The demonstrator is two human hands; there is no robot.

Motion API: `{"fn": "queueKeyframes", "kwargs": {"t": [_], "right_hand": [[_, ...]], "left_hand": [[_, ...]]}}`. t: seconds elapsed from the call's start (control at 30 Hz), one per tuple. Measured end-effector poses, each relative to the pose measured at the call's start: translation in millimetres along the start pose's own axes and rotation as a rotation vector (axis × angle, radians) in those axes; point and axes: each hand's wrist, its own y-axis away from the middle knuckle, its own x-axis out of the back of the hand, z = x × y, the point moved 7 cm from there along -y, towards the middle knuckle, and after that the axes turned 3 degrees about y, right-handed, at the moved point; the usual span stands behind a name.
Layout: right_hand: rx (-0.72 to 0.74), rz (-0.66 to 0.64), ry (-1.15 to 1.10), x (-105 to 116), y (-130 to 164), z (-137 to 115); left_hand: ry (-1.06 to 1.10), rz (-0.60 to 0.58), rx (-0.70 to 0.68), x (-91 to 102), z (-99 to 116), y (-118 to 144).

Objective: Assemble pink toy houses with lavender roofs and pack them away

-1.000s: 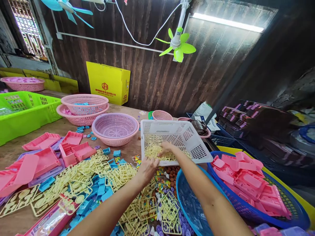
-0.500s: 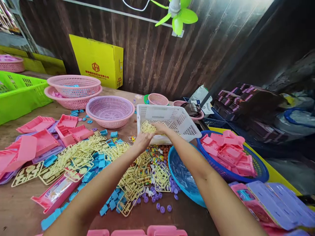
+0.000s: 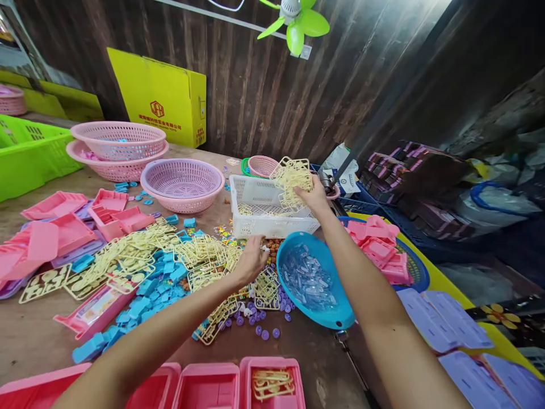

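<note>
My right hand (image 3: 313, 196) is closed on a bunch of cream plastic sprue frames (image 3: 293, 176), held up over the right part of the white basket (image 3: 272, 226). A few more cream pieces lie inside that basket. My left hand (image 3: 252, 262) is in front of the basket, fingers apart and holding nothing that I can see, above the loose pile. Beneath and beside it spread heaped cream sprue frames (image 3: 206, 255), purple round pieces (image 3: 264, 334) and small brown pieces. A blue basin (image 3: 338, 318) of clear plastic parts stands below my right forearm.
Pink trays (image 3: 206, 386) line the near edge, one holding cream frames. Pink parts (image 3: 70, 230) and blue blocks (image 3: 147, 295) cover the left. Behind are a purple basket (image 3: 183, 182) and yellow carton (image 3: 157, 96). Purple cases (image 3: 460, 318) lie at right.
Both hands were together in the white basket on the cream frames. My right hand has lifted a bunch up and right; my left hand has come away toward me. The view has tilted down.
</note>
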Motion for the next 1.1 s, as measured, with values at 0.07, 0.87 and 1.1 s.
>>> {"fn": "queueKeyframes", "kwargs": {"t": [0.07,0.87,1.1], "right_hand": [[0.001,0.012,-0.160,7,21,-10],[-0.437,-0.475,0.471,-103,249,-5],[-0.238,-0.398,0.775,-107,261,-33]], "left_hand": [[0.063,0.057,0.095,3.7,-12,8],[-0.991,-0.259,-0.175,36.4,-38,77],[-1.093,-0.226,-0.082,48.7,-28,74]]}}
